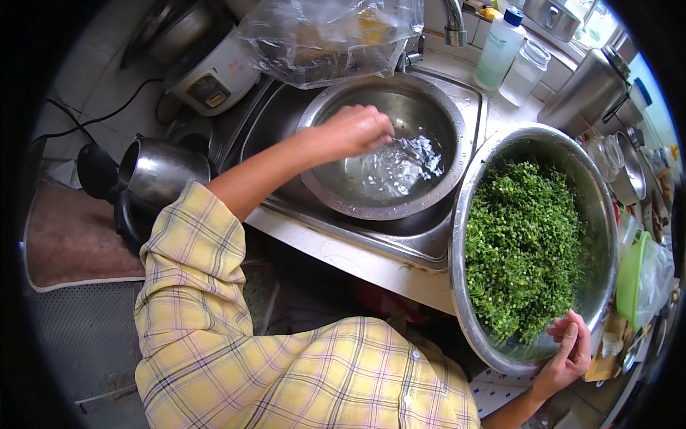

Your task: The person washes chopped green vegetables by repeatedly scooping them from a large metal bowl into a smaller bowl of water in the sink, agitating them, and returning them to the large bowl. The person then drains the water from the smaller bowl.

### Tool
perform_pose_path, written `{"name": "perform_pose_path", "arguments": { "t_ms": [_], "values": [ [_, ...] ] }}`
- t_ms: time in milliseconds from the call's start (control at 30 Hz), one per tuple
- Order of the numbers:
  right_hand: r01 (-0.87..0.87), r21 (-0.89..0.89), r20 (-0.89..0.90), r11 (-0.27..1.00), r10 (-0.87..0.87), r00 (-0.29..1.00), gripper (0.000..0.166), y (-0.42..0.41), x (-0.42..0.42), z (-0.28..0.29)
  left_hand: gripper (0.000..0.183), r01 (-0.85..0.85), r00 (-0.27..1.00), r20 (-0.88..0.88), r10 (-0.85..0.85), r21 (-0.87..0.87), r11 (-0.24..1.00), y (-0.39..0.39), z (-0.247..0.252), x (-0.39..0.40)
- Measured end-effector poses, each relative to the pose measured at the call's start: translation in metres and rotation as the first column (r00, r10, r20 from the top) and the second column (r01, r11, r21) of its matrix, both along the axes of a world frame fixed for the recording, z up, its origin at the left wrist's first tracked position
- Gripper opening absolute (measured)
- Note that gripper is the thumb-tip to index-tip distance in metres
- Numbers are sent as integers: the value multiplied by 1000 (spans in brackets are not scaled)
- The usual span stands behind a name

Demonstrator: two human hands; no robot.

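Observation:
My left hand [360, 131] hangs over a stainless steel basin [333, 199] of water. Its fingers curl downward, and the back of the hand hides whatever may be between them. Below it the water [402, 163] is rippled and catches the light. The basin rests in the steel sink [257, 140]. On the right, a second, deeper metal basin [601, 225] holds a heap of small green flower heads or buds on fine stems [522, 246]. My right hand [571, 343] is at this basin's near right rim, fingers loosely bent over the inside, with nothing visible in them.
A clear plastic bag [332, 43] hangs beside the faucet [454, 29]. A rice cooker [217, 80] and a metal pot [163, 169] stand left. Behind the sink are a plastic bottle [498, 51], a glass jar [525, 72] and a steel flask [584, 91]. A green basket [631, 279] is far right.

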State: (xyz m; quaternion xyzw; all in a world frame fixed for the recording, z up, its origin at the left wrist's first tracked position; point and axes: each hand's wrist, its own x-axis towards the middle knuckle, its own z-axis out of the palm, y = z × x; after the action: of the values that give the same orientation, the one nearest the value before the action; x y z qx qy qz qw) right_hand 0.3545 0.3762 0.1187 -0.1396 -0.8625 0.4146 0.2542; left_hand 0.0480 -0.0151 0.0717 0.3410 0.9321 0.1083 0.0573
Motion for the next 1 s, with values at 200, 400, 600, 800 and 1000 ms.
{"name": "perform_pose_path", "arguments": {
  "t_ms": [200,400,600,800,1000],
  "values": [
    [-5,-7,-7,1000,5,1000,22,0,0,0,25,-34,976,-206,75,196,980,-31,14,-14],
    [-1,-1,-3,1000,1,1000,22,1,0,0,16,-401,829,541,142,399,825,-25,24,-18],
    [6,0,6,1000,-6,1000,23,1,0,-1,23,-509,662,749,28,422,750,-14,2,-14],
    [11,-4,13,1000,-11,1000,24,1,1,-1,30,-418,764,631,134,325,849,16,-27,-19],
    [6,-8,1,1000,-6,1000,22,3,0,-1,29,-569,648,723,239,251,783,49,-73,-31]
  ]
}}
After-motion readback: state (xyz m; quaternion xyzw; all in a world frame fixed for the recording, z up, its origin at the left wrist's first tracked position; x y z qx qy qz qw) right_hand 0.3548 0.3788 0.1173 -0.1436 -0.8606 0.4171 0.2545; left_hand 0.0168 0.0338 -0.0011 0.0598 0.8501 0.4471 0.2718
